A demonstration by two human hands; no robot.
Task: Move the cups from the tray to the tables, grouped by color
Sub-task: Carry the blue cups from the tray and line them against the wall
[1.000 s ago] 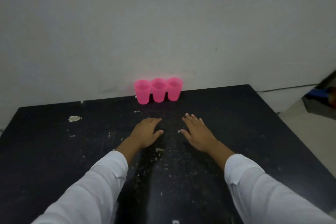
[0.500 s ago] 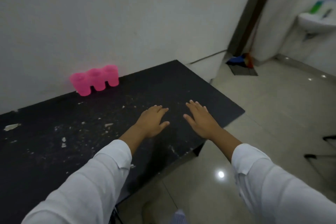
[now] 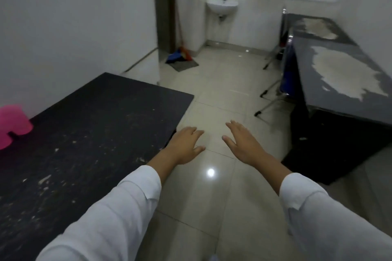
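Pink cups (image 3: 12, 123) stand at the far left edge of the view, on the black table (image 3: 89, 125) against the wall; only part of them shows. My left hand (image 3: 184, 146) hovers past the table's right edge, fingers relaxed and holding nothing. My right hand (image 3: 241, 142) is spread flat in the air above the tiled floor, also holding nothing. No tray is in view.
A second dark table (image 3: 339, 65) with worn pale patches runs along the right wall, with folding metal legs (image 3: 269, 99) beside it. A small sink (image 3: 221, 5) hangs on the far wall. A broom and dustpan (image 3: 180, 57) lie by the doorway. Tiled floor lies between the tables.
The view has swung right, away from the pink cups, which slid to the left edge. Both hands have left the black table top and now hover over the floor.
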